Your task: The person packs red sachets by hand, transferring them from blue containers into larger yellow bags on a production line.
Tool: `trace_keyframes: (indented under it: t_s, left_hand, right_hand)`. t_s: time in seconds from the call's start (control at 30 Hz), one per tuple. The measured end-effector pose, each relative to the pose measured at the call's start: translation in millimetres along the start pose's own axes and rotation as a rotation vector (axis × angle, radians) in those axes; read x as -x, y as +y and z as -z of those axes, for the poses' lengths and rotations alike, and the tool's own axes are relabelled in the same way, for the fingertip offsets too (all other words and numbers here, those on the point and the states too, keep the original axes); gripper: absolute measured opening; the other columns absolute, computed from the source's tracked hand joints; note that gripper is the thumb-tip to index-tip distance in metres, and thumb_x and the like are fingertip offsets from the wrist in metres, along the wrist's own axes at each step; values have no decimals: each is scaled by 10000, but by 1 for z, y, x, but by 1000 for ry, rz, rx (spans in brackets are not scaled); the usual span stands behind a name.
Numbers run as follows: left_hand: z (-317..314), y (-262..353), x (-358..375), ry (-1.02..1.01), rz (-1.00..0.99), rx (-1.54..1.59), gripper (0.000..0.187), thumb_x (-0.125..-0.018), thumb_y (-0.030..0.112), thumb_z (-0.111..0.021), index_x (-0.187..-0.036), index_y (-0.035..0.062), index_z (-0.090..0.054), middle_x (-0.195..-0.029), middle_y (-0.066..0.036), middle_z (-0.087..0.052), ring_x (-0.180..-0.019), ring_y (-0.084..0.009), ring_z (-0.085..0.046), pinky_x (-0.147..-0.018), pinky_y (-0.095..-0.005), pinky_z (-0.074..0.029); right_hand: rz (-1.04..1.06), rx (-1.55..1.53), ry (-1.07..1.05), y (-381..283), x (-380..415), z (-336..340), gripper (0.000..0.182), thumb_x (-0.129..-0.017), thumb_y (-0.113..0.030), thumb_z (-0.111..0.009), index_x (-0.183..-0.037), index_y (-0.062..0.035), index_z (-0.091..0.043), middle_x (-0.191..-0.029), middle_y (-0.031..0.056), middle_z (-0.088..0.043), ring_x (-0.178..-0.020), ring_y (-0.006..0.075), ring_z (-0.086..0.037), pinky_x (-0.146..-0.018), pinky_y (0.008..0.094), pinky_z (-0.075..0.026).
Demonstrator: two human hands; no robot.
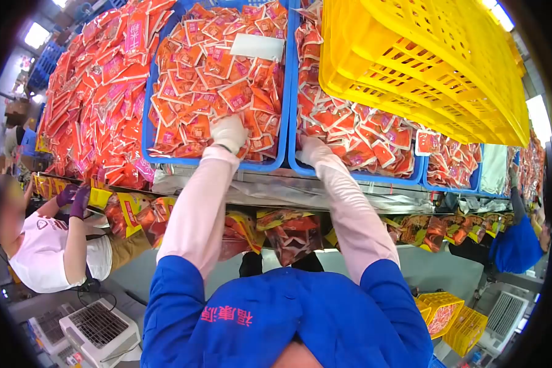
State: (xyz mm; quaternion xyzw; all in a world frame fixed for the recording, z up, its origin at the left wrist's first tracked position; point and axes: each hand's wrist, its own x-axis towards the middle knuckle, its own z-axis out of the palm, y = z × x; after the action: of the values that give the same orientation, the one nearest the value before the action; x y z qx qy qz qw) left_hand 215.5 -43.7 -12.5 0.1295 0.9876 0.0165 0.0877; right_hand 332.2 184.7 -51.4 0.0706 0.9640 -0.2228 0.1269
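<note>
Two crates, a left blue crate [260, 165] and a right blue crate [380, 180], are standing side by side before me, both brimming with packets [236, 97]. A yellow crate [411, 67] is covering the far part of the right one, and the top of my view is cutting it off. My left hand [229, 134], looking white-gloved, is reaching onto the packets near the left crate's front edge; my right hand [313, 150] is lying at the right crate's near left corner. My fingertips are hiding, so I am not able to tell whether either grip is spread or pinching. A white card [257, 47] is resting on the left crate's packets. These are glowing red-orange, showing pale edges and pinkish print too small for reading, and tilting every way.
</note>
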Motion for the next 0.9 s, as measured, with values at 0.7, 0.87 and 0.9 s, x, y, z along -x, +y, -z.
trace_keyframes:
  t_s: [0.7, 0.87, 0.9]
  left_hand:
    - [28, -86, 297, -270, -427, 586, 183, -928, 206, -586, -1010, 48, -632, -726, -181, -667, -753, -390, -689, -674, -473, -537]
    - [19, -121, 294, -267, -280, 542, 252, -937, 322, -595, -1025, 89, -631, -743, -186, -674, -745, -409, -675, -673, -511, -519]
    - [35, -133, 302, -311, -301, 534, 249, -937, 319, -591, -1044, 98, -634, -748, -175, -679, -748, -403, -678, -675, -506, -521]
  right_hand:
    - [255, -460, 75, -159, 229, 36, 234, -859, -166, -653, -1059, -44, -651, -901, 228, -669, -802, 378, -690, -727, 433, -539]
    - [316, 223, -306, -196, 203, -30, 193, -848, -160, -621, -981, -34, -680, -903, 201, -715, -858, 388, -703, -748, 462, -556]
    - [293, 281, -423, -206, 194, -36, 198, -847, -153, -624, -978, -32, -710, -924, 200, -723, -872, 380, -708, -761, 454, -561]
